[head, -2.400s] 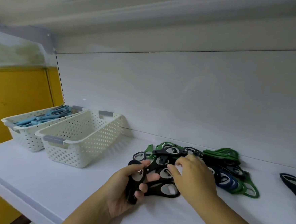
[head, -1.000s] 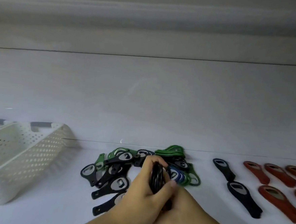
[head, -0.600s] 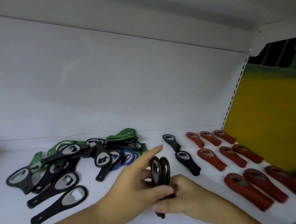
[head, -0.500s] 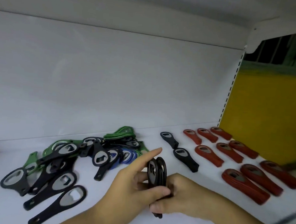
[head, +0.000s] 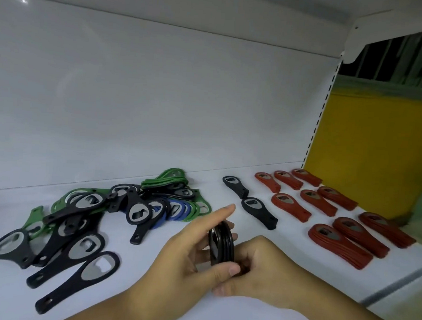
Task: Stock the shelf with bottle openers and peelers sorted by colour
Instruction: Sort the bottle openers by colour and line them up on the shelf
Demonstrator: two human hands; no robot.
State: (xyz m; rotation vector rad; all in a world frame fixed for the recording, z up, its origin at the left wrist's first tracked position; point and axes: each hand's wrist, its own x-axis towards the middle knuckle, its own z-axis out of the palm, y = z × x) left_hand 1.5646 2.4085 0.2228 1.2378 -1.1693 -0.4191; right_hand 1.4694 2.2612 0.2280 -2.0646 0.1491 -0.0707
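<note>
a stack of black openers (head: pixel 221 244) is gripped on edge by both the left hand (head: pixel 185 260) and right hand (head: pixel 259 268); a mixed pile (head: pixel 116 208) lies left, red openers (head: pixel 336 213) right, 2 black stacks (head: pixel 248 200) beyond.

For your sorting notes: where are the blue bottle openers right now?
In the head view, the blue bottle openers lie centre-left in the mixed pile, among green and black ones, left of the two black stacks.

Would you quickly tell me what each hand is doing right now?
Left hand: closed on the stack of black bottle openers, index finger extended.
Right hand: closed around the lower end of the same stack.
</note>
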